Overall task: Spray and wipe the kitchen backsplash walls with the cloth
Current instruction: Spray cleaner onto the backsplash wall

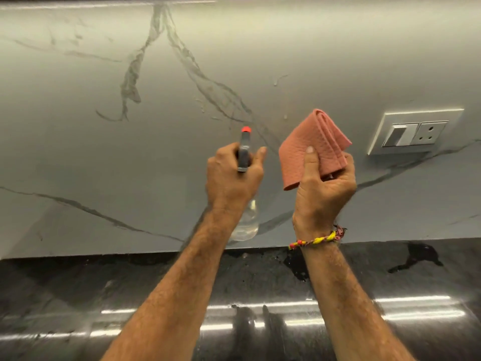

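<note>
Here the step in hand looks like spraying, with wiping to follow. The left hand grips the spray bottle by its grey head, fingers curled round the neck, red nozzle tip aimed at the marble backsplash; the clear body hangs below the wrist. The right hand pinches a folded pink cloth, thumb on the front face, at about three o'clock from the bottle and just beside it.

To do it well, I would keep the nozzle pointed at the wall around twelve o'clock, where droplets already cling and run, and mist evenly rather than soak one patch. The spray should stay away from the switch and socket plate, at about two o'clock from the cloth; that part is better wiped with the cloth alone. Runs should be caught from the top downward, since puddles already lie on the dark bench.

Counted: two hands, one spray bottle, one cloth, one plate holding one switch and one socket, and one braided wristband on the right wrist.
</note>
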